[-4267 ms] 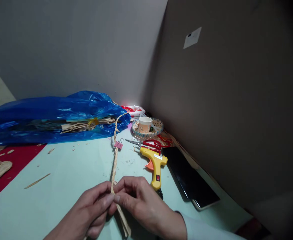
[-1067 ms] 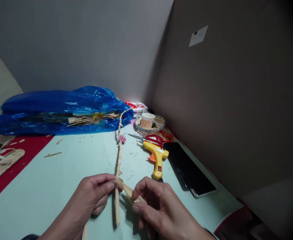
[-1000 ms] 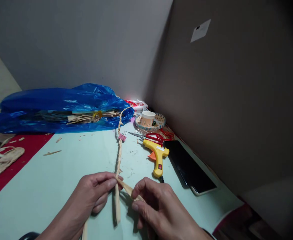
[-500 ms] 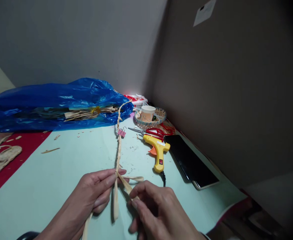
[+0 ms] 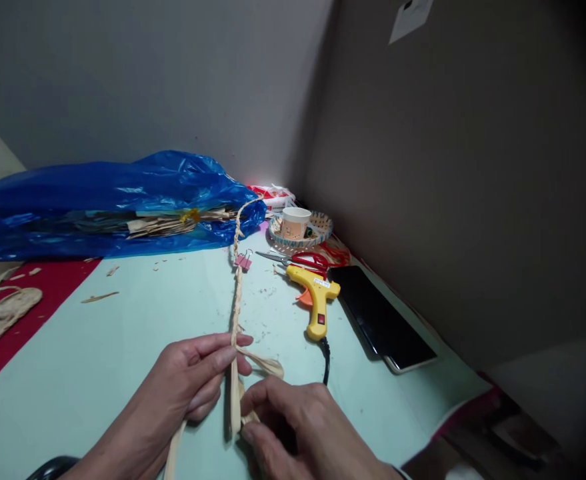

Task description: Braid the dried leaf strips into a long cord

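Head view looks down on a pale green surface [image 5: 123,347] where both hands work a braided straw cord [image 5: 236,293]. That braid runs from the hands away across the surface toward a blue plastic bag [image 5: 117,200] lying against the back wall, with a pink binder clip [image 5: 243,261] fastened on it near the far end. Left hand [image 5: 193,380] has its fingers [image 5: 223,357] closed, pinching the braid where the plaited part ends and the loose strips begin. Right hand [image 5: 297,427] sits just beside it, fingers curled shut on a loose flat strip [image 5: 265,363] that loops out to the right of the braid; another strip [image 5: 235,400] hangs straight down between the two hands. Near the right hand lies a yellow glue gun [image 5: 315,303], its black cord trailing toward the wrist. Beyond it are red-handled scissors [image 5: 303,260], a paper cup [image 5: 295,223] standing in a small woven tray [image 5: 321,230], and a dark phone [image 5: 383,320] along the right wall.
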Tool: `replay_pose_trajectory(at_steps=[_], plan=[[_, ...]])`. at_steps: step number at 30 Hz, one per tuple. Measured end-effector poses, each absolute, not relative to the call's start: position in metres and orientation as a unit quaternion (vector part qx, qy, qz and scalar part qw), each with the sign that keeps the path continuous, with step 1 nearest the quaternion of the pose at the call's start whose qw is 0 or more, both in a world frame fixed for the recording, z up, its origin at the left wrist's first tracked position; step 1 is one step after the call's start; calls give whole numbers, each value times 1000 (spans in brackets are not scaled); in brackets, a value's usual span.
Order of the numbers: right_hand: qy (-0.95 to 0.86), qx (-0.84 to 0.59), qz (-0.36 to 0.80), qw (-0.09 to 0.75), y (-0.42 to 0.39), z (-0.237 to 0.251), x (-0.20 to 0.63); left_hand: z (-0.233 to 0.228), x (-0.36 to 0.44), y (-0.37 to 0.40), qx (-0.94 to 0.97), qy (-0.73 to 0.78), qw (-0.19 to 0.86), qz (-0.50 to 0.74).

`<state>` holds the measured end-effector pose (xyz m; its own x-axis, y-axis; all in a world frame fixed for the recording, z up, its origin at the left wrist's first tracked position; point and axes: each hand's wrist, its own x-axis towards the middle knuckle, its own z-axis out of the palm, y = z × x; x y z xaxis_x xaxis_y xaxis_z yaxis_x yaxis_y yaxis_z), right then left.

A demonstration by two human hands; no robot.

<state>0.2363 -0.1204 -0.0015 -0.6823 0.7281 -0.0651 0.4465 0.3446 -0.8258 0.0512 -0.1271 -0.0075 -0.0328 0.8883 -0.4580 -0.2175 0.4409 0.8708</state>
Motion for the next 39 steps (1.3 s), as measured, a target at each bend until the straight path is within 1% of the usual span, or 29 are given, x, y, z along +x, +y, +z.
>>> replay_pose_trajectory(at_steps=[3, 5, 7, 8, 10, 12, 13, 15, 18, 20, 25, 31, 35, 39], plan=[[-806, -370, 438, 146, -118, 8, 242, -8, 51, -129, 298, 567, 626, 446], [-808, -379, 408, 193, -111, 16, 245, -5, 52, -129, 293, 568, 624, 450], [-815, -390, 349, 248, -100, 22, 246, -4, 52, -129, 293, 564, 625, 453], [-821, -391, 329, 254, -95, 25, 244, -4, 52, -128, 298, 560, 627, 452], [-835, -377, 340, 211, -85, 27, 239, -6, 50, -126, 311, 553, 631, 446], [-836, -348, 392, 161, -77, 25, 232, -8, 48, -125, 321, 551, 631, 442], [-832, -335, 416, 150, -74, 24, 229, -9, 47, -125, 324, 550, 628, 445], [-825, -319, 442, 151, -70, 20, 226, -10, 46, -126, 328, 546, 623, 455], [-829, -317, 435, 152, -69, 16, 225, -9, 48, -128, 360, 542, 616, 445], [-834, -327, 416, 153, -70, 15, 225, -7, 49, -129, 393, 561, 591, 426], [-828, -336, 421, 158, -76, 19, 224, 1, 54, -129, 459, 639, 473, 397], [-819, -335, 425, 191, -83, 17, 221, 2, 53, -127, 463, 671, 406, 412], [-821, -317, 420, 221, -90, 14, 216, 2, 53, -127, 454, 662, 427, 415], [-857, -283, 365, 231, -102, 9, 211, 0, 53, -127, 424, 648, 479, 413]])
